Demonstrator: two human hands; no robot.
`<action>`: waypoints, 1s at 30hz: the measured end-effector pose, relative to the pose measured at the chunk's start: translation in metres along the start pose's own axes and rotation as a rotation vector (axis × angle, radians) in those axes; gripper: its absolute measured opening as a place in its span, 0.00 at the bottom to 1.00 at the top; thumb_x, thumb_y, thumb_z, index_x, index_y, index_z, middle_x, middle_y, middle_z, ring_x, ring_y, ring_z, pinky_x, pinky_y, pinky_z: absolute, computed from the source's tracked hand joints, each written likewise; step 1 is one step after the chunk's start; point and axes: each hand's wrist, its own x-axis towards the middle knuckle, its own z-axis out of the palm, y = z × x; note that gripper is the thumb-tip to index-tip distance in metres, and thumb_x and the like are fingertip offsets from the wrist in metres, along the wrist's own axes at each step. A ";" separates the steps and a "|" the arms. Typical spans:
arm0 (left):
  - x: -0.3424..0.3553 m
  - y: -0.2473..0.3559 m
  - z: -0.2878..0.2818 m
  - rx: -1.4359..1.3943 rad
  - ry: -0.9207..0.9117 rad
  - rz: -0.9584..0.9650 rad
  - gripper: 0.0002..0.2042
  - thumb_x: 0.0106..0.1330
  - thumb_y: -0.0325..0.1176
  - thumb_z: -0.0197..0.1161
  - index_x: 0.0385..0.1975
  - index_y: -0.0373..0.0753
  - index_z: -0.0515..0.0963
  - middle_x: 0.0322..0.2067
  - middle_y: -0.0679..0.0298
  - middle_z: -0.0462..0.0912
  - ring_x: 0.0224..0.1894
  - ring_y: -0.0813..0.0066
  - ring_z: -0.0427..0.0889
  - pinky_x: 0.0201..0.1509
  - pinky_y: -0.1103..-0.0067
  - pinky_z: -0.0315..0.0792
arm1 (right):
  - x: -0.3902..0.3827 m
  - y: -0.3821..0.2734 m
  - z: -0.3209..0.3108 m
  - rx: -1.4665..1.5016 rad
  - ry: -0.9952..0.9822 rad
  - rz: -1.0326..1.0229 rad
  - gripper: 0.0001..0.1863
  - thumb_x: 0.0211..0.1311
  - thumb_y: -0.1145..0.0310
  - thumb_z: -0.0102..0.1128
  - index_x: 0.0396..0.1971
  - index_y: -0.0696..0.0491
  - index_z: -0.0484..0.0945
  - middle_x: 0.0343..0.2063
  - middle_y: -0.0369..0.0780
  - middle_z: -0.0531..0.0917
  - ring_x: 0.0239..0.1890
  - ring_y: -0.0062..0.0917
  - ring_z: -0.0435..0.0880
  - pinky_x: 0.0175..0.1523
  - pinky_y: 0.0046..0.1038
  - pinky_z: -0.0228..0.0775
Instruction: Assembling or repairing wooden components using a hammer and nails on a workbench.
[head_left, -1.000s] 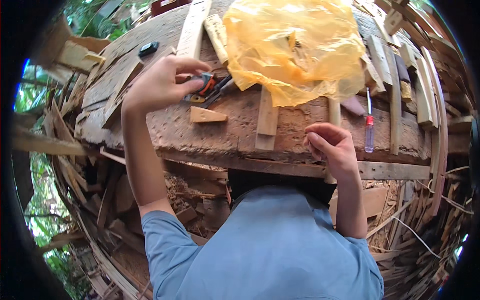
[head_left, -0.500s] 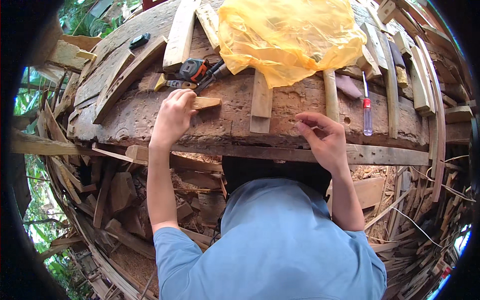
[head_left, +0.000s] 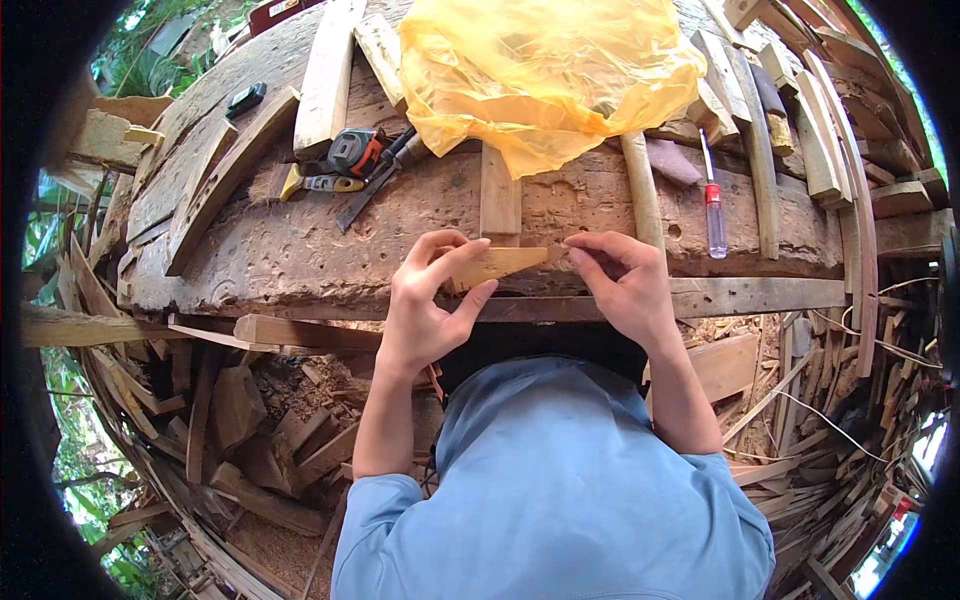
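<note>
A small tapered piece of wood (head_left: pixel 512 262) is held over the bench's near edge by my left hand (head_left: pixel 422 305), its thumb and fingers closed round the wider end. My right hand (head_left: pixel 632 290) is at the narrow end, thumb and forefinger pinched together. Whatever lies between those fingertips is too small to name. Behind the wood piece, a flat wooden strip (head_left: pixel 500 195) lies on the worn wooden bench (head_left: pixel 300 255).
An orange and black tape measure (head_left: pixel 352 153), a yellow-and-grey hand tool (head_left: pixel 335 184) and a dark flat-bladed tool (head_left: pixel 368 197) lie left. A yellow plastic bag (head_left: pixel 540 75) covers the middle. Rightward lies a red-and-clear-handled screwdriver (head_left: pixel 714 218). Wood scraps (head_left: pixel 300 445) fill the ground.
My left hand has lifted the tapered wood piece from beside the tape measure and brought it right, to my right hand. The dark flat blade is now uncovered. The view has shifted slightly.
</note>
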 end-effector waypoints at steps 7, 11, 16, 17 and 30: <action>0.003 -0.008 0.008 -0.410 0.080 -0.272 0.21 0.55 0.22 0.70 0.51 0.32 0.77 0.48 0.60 0.77 0.53 0.73 0.77 0.53 0.78 0.79 | -0.001 0.000 0.013 0.043 -0.026 0.028 0.09 0.58 0.72 0.65 0.37 0.60 0.84 0.32 0.46 0.86 0.33 0.29 0.85 0.41 0.26 0.76; 0.007 -0.010 0.008 -0.655 0.122 -0.414 0.25 0.56 0.19 0.70 0.54 0.28 0.72 0.49 0.58 0.76 0.51 0.71 0.78 0.52 0.77 0.79 | 0.001 0.001 0.024 0.076 0.000 -0.020 0.11 0.58 0.72 0.66 0.38 0.61 0.83 0.31 0.47 0.86 0.32 0.29 0.85 0.40 0.26 0.76; 0.014 -0.007 0.004 -0.624 0.100 -0.531 0.28 0.54 0.25 0.74 0.56 0.31 0.72 0.49 0.57 0.78 0.49 0.72 0.79 0.52 0.78 0.77 | 0.002 -0.004 0.024 0.041 -0.008 0.019 0.12 0.57 0.72 0.66 0.40 0.62 0.83 0.32 0.48 0.85 0.32 0.29 0.86 0.39 0.26 0.77; 0.015 -0.009 0.003 -0.625 0.099 -0.537 0.28 0.54 0.25 0.74 0.56 0.31 0.72 0.49 0.57 0.78 0.49 0.72 0.79 0.52 0.78 0.77 | 0.003 -0.005 0.023 0.042 -0.012 0.024 0.12 0.58 0.71 0.66 0.40 0.61 0.83 0.32 0.48 0.85 0.32 0.29 0.86 0.39 0.26 0.77; 0.037 0.000 0.007 -0.546 -0.200 -0.744 0.32 0.54 0.32 0.74 0.56 0.24 0.68 0.38 0.53 0.83 0.36 0.74 0.84 0.32 0.80 0.81 | 0.001 0.006 0.030 0.187 0.068 0.160 0.16 0.57 0.67 0.69 0.42 0.62 0.83 0.38 0.48 0.86 0.36 0.28 0.88 0.41 0.25 0.79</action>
